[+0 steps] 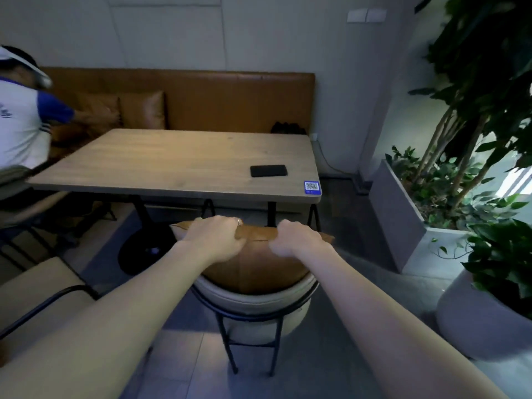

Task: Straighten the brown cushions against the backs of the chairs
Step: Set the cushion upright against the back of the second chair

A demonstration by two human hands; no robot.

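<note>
A brown leather cushion (256, 269) stands upright in a cream chair (253, 306) with a black metal frame, just in front of me. My left hand (214, 237) grips the cushion's top edge near its left corner. My right hand (296, 240) grips the same edge toward the right corner. Both fists are closed over the seam. The cushion's lower part is hidden behind the chair back. Two more brown cushions (142, 109) lean on the brown bench (230, 102) beyond the table.
A wooden table (172, 162) with a black phone (268, 170) and a QR sticker (312, 187) stands past the chair. A person in white and blue (23, 122) bends at the left. Another chair (37, 286) is near left. Planters with plants (460, 182) fill the right.
</note>
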